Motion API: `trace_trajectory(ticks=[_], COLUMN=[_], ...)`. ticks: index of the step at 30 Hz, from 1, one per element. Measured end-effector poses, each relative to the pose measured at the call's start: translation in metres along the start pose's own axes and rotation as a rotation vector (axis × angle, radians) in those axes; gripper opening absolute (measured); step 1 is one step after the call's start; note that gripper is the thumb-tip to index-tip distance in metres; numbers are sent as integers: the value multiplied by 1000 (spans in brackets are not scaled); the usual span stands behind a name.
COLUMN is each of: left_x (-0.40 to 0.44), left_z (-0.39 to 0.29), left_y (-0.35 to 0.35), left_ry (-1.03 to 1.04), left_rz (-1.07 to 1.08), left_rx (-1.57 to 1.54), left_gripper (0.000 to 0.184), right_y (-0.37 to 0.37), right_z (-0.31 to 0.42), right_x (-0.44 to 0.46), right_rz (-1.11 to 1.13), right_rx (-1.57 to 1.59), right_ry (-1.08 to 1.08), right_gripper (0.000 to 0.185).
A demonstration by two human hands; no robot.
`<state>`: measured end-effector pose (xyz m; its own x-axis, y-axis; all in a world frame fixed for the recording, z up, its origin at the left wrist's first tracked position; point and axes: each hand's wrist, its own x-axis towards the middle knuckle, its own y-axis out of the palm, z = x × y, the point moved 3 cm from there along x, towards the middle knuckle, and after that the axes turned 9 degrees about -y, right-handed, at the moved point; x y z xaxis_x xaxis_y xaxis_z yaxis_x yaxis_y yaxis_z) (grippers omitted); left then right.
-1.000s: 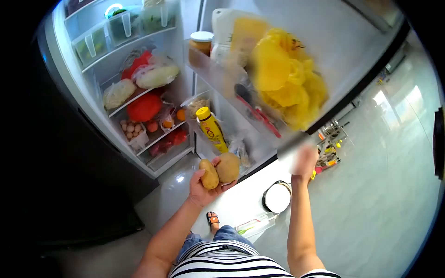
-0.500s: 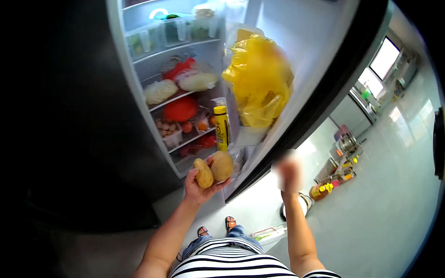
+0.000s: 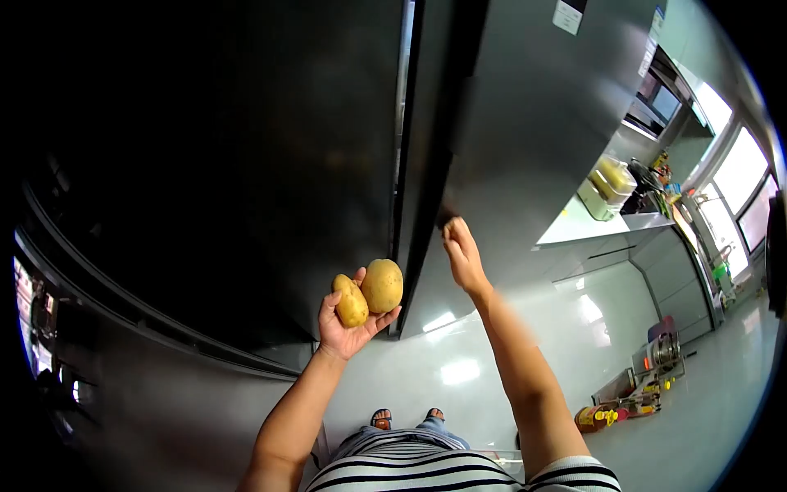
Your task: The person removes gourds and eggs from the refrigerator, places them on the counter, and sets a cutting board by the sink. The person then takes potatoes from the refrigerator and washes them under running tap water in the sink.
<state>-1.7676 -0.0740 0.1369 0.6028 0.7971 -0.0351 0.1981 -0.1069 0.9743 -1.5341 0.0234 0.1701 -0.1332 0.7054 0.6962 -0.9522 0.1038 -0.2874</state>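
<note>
Two potatoes rest in my left hand [image 3: 343,332], in front of the dark fridge. The longer potato [image 3: 351,302] lies under my thumb, and the rounder potato [image 3: 382,286] sits beside it over my fingers. My right hand [image 3: 461,246] is at the edge of the grey fridge door [image 3: 525,123], its fingers curled in. Whether they grip the edge is hard to make out. The door stands almost closed, with a thin bright gap on its left, and the shelves inside are hidden.
At the right, a counter [image 3: 574,223] carries a green-and-clear container [image 3: 607,189]. Bottles [image 3: 594,418] and a rack with metal pots [image 3: 662,351] stand on the floor at the lower right. My sandalled feet are below, on the shiny floor.
The fridge door has swung from wide open to nearly closed, hiding the shelves and the yellow bag. My right hand has moved up and left with it. My left hand still holds both potatoes.
</note>
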Motion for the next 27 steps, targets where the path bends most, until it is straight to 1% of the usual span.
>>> trace_trajectory(ticks=[1, 3, 6, 7, 8, 10, 12, 14, 15, 17, 21, 23, 25, 27], left_x=[2, 6, 17, 24, 32, 52, 76, 102, 119, 154, 225, 268, 314, 353], left_z=[-4, -10, -11, -9, -4, 11, 34, 67, 86, 129, 221, 279, 342, 401], left_y=[2, 0, 0, -1, -2, -4, -3, -1, 4, 18, 34, 49, 60, 70], left_ry=[6, 29, 23, 13, -4, -53, -131, -225, -284, -403, -602, -700, -776, -839], left_rz=[-3, -16, -18, -17, -16, 7, 16, 10, 51, 134, 204, 252, 215, 183], left_rx=[-2, 19, 30, 41, 52, 73, 75, 63, 52, 29, 22, 22, -21, -29], left_gripper=[50, 51, 52, 53, 54, 55, 56, 56, 55, 55, 56, 57, 60, 65], right_y=[10, 30, 35, 29, 20, -7, -29, -58, -79, -130, -232, -293, -361, -421], right_z=[-18, -38, -46, -53, -53, -12, 14, 17, 13, 3, -17, -30, -53, -58], right_x=[19, 41, 37, 30, 17, -10, -41, -77, -91, -115, -165, -191, -218, -235], right_rz=[-14, -45, -30, 84, 129, 203, 303, 281, 187, 72, -189, -335, -439, -533], right_rx=[-18, -60, 34, 343, 402, 520, 474, 522, 544, 541, 551, 559, 549, 496], right_ry=[-11, -23, 99, 346, 452, 662, 808, 769, 806, 824, 833, 836, 841, 855], right_gripper=[6, 8, 9, 10, 15, 25, 51, 65, 66, 63, 56, 52, 50, 48])
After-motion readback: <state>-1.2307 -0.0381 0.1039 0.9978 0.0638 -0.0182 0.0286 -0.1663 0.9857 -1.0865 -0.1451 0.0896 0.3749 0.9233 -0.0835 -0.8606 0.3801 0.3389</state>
